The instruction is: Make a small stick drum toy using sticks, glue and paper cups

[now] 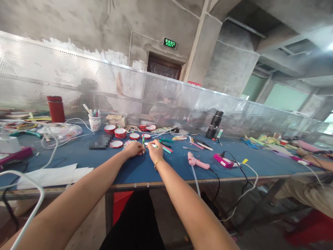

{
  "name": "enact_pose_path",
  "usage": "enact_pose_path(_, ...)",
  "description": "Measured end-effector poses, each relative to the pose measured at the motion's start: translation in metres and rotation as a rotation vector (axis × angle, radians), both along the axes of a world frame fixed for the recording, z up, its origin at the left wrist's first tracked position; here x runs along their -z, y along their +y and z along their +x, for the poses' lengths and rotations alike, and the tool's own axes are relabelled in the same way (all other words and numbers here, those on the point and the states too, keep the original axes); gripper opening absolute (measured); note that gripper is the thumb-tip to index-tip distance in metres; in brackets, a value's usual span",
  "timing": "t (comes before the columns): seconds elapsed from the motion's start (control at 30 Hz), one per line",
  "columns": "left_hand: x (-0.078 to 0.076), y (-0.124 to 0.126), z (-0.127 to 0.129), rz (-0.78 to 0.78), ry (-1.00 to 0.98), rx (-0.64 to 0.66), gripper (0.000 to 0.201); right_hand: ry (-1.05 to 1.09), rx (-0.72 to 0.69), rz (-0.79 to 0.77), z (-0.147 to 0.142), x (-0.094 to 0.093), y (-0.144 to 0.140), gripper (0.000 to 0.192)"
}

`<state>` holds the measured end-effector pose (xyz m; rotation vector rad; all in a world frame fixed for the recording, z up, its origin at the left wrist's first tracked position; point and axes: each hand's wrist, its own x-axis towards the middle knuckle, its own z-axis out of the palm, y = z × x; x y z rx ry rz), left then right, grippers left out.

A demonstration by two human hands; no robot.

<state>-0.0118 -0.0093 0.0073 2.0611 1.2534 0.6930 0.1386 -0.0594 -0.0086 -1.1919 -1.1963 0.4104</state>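
Observation:
My left hand (134,149) is closed, its fingers pinching a small flat stick (143,139) that stands upright and shows green at its upper part. Beside it, my right hand (156,150) is shut round a white marker pen (154,146) with a green part. The pen's tip points left and is close to the stick; whether they touch I cannot tell. Several red-rimmed white discs (120,133) lie in stacks and singly beyond my left hand. Coloured markers (168,149) lie just right of my right hand.
A pink glue gun (197,162) lies to the right, near a magenta power box (223,160) with cables. A black bottle (214,124), a red flask (56,109) and a pen cup (95,123) stand toward the back mesh screen. Another person's arm (316,161) rests at far right.

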Motion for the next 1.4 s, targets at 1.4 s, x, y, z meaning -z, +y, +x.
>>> enact_pose_path(1.4,0.0022,0.0023,-0.0008,0.014,-0.013,-0.001,0.03,0.015,-0.02,0.025,-0.0021,0.0005,0.0022,0.012)
